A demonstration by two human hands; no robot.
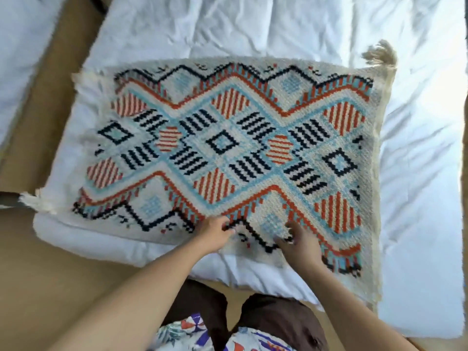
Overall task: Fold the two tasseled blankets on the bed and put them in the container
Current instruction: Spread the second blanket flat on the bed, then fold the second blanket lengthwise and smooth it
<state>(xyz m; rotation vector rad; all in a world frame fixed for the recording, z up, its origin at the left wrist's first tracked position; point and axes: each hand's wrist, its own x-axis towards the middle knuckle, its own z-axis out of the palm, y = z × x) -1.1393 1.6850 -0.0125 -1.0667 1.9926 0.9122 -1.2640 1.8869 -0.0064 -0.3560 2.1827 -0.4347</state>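
On the white bed (316,26) the tasseled blanket (228,148) lies flat, left hand (215,234) and right hand (300,243) pinching its near edge, a soft, thick, floppy weave best lifted by the corners.

This is a bedroom in a home — a bed (316,29) dressed in rumpled white bedding fills most of the view, with a second white-covered mattress (17,59) at the upper left corner. Tan flooring (50,274) runs between them. A woven, tasseled blanket (228,148) with diamond patterns lies spread across the bed's near edge — household textiles, domestic furnishings.
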